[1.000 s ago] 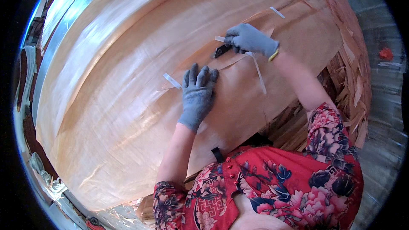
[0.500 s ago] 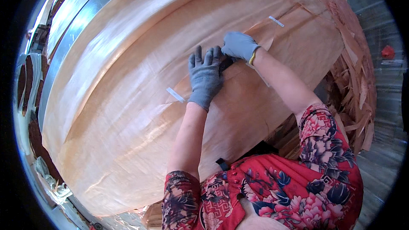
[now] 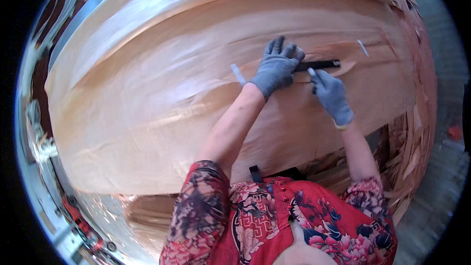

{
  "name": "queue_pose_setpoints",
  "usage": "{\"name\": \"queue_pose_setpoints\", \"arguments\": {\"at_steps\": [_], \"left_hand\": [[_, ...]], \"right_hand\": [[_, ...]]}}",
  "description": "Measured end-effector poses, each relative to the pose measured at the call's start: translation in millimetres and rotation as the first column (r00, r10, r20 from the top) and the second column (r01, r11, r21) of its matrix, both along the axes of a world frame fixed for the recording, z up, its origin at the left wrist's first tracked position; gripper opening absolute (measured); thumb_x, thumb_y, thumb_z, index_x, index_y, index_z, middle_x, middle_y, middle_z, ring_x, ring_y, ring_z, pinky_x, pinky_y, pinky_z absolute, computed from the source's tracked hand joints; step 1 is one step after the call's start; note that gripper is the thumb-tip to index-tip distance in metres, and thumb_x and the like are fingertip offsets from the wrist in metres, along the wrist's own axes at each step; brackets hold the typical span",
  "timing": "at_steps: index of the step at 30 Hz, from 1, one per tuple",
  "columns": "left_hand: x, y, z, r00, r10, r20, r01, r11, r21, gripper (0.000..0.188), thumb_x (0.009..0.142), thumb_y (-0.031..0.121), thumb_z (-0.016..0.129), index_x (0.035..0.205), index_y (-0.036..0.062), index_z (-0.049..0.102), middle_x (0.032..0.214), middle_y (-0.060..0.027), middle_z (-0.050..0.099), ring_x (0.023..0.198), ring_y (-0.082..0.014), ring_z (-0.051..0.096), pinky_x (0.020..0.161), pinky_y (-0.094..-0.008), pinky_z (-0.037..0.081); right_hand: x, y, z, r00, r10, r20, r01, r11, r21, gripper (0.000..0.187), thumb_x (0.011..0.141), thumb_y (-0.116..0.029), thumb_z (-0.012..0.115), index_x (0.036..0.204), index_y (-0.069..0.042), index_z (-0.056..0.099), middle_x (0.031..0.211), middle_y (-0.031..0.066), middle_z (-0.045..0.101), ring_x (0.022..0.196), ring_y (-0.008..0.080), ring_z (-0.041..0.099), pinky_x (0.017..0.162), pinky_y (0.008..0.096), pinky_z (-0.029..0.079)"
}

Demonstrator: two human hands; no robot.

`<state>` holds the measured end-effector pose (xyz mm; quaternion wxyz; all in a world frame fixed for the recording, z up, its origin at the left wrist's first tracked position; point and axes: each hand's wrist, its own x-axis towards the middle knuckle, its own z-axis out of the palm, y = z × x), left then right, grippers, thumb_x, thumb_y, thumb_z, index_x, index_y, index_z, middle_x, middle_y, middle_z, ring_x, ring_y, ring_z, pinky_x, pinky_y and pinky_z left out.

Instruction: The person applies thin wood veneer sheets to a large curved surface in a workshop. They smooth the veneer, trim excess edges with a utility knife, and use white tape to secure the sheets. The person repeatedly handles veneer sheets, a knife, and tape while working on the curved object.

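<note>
A large sheet of thin tan wood veneer [image 3: 147, 103] spreads out before me. My left hand [image 3: 278, 66], in a grey glove, presses down with its fingers stretched out over the left end of a flat black bar [image 3: 321, 65]. Just below the bar is my right hand [image 3: 329, 93], also gloved, its fingers closed in a pinch. A small pale tip shows at those fingers; what it belongs to is unclear. Around the bar lies a darker veneer strip [image 3: 338, 49]. One white tape piece [image 3: 237, 74] sticks left of my left hand, another white tape piece [image 3: 363, 48] at the strip's far right.
Veneer rises in a long curved fold [image 3: 206, 7] along the far side. Torn veneer scraps [image 3: 407, 147] hang and pile up at the right edge and below the sheet near my body. A red object [image 3: 455, 133] lies on the grey floor at the right.
My right hand has come away from beside the left and now sits lower right, baring the black bar. The whole view has shifted, so hands and tape appear further right.
</note>
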<state>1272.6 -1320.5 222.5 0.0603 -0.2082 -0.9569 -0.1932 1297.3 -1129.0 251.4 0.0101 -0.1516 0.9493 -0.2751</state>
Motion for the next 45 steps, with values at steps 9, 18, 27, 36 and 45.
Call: {"name": "queue_pose_setpoints", "arguments": {"at_steps": [9,18,27,36,45], "left_hand": [[0.3,-43.0,-32.6,0.958,0.243,-0.151,-0.237,0.970,0.057,0.059,0.074,0.049,0.053,0.121,0.0129,0.049,0.134,-0.0131,0.037,0.128,-0.0384,0.025,0.106,-0.0516,0.011],[2.2,3.0,-11.6,0.985,0.159,0.062,-0.167,0.828,0.536,0.066,0.076,0.042,0.062,0.124,-0.0005,0.046,0.120,-0.0197,0.052,0.129,-0.0441,0.018,0.105,-0.0465,0.017],[11.7,105.1,6.6,0.719,-0.015,0.695,-0.690,0.102,0.716,0.033,0.090,0.015,0.048,0.115,-0.0048,0.053,0.126,-0.0167,0.048,0.116,-0.0174,0.043,0.093,-0.0284,0.035],[22.1,146.4,31.8,0.644,0.290,0.708,-0.765,0.238,0.598,0.043,0.086,0.003,0.049,0.128,-0.0017,0.041,0.105,-0.0109,0.062,0.128,-0.0197,0.031,0.097,-0.0306,0.029],[-127.9,186.0,30.5,0.962,0.273,0.017,-0.260,0.890,0.376,0.054,0.081,0.002,0.055,0.130,-0.0047,0.034,0.093,-0.0125,0.064,0.126,-0.0325,0.033,0.101,-0.0394,0.026]], "right_hand": [[18.9,73.9,-17.7,0.780,-0.165,0.604,0.522,0.704,-0.481,0.032,0.084,-0.001,0.045,0.113,-0.001,0.054,0.081,0.0020,0.059,0.052,0.0012,0.041,0.041,0.0136,0.029],[-8.3,95.8,27.7,0.801,-0.143,0.582,0.498,0.698,-0.515,0.015,0.087,-0.020,0.054,0.093,-0.009,0.062,0.065,-0.0064,0.048,0.050,0.0008,0.041,0.043,0.0159,0.031],[-86.2,57.9,-17.5,0.703,0.502,0.504,-0.037,0.733,-0.679,0.019,0.081,-0.004,0.049,0.095,-0.001,0.061,0.064,0.0042,0.058,0.056,0.0069,0.054,0.048,0.0238,0.044],[-215.2,179.8,-33.2,0.833,0.233,0.503,0.251,0.651,-0.717,0.013,0.082,-0.013,0.054,0.080,-0.002,0.061,0.060,0.0046,0.059,0.052,0.0099,0.054,0.048,0.0262,0.044],[-313.2,193.2,-53.9,0.920,-0.036,0.390,0.154,0.949,-0.274,0.033,0.084,-0.033,0.057,0.072,-0.003,0.063,0.056,0.0079,0.059,0.048,0.0149,0.056,0.049,0.0288,0.044]]}}
